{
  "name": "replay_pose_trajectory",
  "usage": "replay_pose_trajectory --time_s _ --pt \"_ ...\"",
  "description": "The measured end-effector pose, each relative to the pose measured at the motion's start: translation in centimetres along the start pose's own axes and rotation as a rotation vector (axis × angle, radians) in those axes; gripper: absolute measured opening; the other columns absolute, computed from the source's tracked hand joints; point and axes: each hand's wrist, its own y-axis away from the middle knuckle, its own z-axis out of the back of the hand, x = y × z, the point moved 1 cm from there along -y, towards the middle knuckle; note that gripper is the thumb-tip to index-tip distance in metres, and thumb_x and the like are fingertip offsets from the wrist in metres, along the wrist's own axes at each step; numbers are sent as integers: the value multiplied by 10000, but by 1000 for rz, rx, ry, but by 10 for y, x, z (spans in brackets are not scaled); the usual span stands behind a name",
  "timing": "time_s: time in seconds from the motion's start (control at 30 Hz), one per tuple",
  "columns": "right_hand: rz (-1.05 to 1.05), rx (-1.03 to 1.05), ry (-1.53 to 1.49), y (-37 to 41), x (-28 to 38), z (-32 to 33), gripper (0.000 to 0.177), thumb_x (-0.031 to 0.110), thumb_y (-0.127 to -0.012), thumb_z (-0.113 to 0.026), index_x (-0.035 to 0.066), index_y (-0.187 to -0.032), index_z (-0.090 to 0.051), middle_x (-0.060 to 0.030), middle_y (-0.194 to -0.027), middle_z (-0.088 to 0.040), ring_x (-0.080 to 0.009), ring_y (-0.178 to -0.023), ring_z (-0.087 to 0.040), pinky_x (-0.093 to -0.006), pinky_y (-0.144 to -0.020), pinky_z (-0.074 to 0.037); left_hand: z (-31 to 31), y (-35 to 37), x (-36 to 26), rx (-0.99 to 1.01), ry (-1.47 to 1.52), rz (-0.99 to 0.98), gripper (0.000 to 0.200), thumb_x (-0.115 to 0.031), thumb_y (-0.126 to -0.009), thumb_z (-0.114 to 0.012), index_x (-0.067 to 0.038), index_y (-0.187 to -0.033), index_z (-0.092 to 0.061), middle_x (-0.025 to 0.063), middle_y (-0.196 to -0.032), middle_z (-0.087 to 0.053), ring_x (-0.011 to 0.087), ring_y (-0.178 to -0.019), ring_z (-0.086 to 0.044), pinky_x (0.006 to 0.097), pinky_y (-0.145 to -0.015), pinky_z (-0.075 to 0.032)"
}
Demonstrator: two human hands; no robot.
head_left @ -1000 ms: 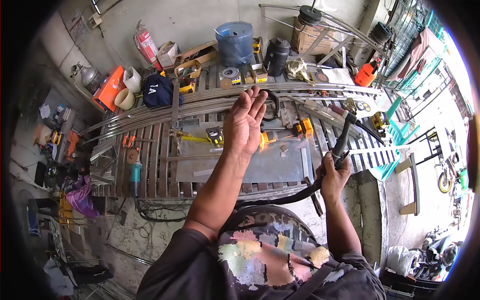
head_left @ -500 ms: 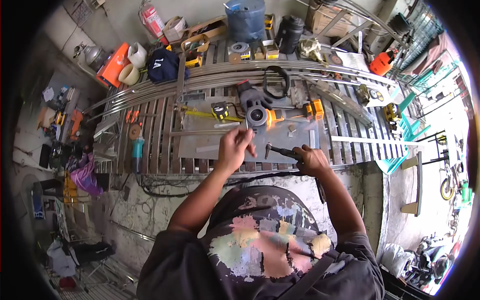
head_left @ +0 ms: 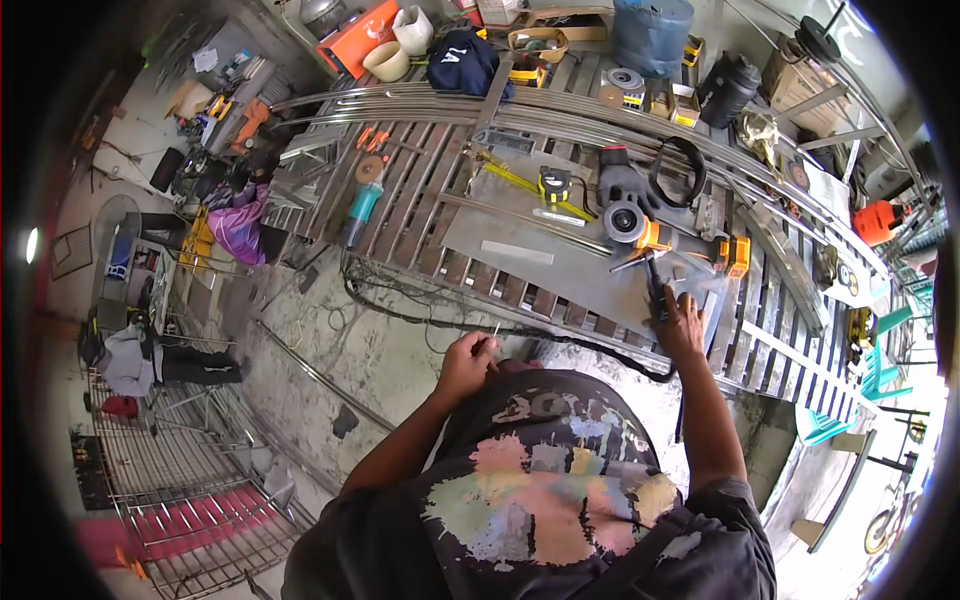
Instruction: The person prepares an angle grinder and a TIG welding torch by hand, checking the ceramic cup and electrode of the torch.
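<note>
My right hand [head_left: 680,328] is at the near side of the metal sheet [head_left: 590,285], thumb and fingers around the handle of a black welding torch [head_left: 657,288]. The torch head points away from me, close to the yellow-and-black angle grinder [head_left: 652,236]. My left hand [head_left: 466,366] is closed in front of my shirt, off the bench edge. A thin pale stick [head_left: 497,328] pokes up from its fingertips; its kind is too small to tell. Beyond the grinder lies a dark work glove [head_left: 622,180]. A tape measure [head_left: 554,184] rests to its left.
The slatted metal bench [head_left: 400,215] carries long steel tubes [head_left: 400,103] along its back. On its left lies a teal grinder [head_left: 362,212]. A black cable [head_left: 560,335] runs along the front edge. A blue water container [head_left: 653,35] and dark cap [head_left: 463,62] stand behind.
My view has turned, so the bench sits further right. The right hand has carried the torch forward toward the grinder. The left hand has drawn back from over the sheet toward my body.
</note>
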Motion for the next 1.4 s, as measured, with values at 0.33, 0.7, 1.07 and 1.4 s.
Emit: replay_pose_trajectory --time_s 0.33,0.7,1.07,1.4 --pt "-59 56 -47 18 -2 -9 1029 427 -843 -869 44 -1643 -347 -178 -1403 -542 -366 -1336 -523 -527 -1062 -421 -7 2 -5 -109 133 12 232 -204 -1044 -737 27 -1027 -735 8 -801 -693 75 -715 -629 258 -671 -514" --pt "-4 -208 -123 26 103 65 838 308 -897 -821 47 -1592 -432 -229 -1451 -546 -408 -1369 -517 -543 -1174 -360 -29 -125 -52 162 -67 -508 152 -167 -932 -812 -20 -961 -786 124 -842 -727 248 -787 -702 390 -717 -546" --pt "352 3 -321 -36 206 66 286 19 -824 -610 43 -1102 -673 -113 -938 -708 -309 -995 -726 -543 -1138 -415 -19 -204 -91 703 -97 -485 182 -93 -832 -894 -9 -969 -810 120 -888 -718 231 -785 -696 349 -747 -545" --pt "161 -53 -543 6 100 49 70 74 -949 -673 32 -1004 -685 -125 -967 -730 -342 -1010 -704 -450 -997 -472 -15 -176 -47 249 32 -162 236 -136 -1047 -738 6 -1235 -730 -4 -1027 -700 67 -892 -623 255 -797 -535"
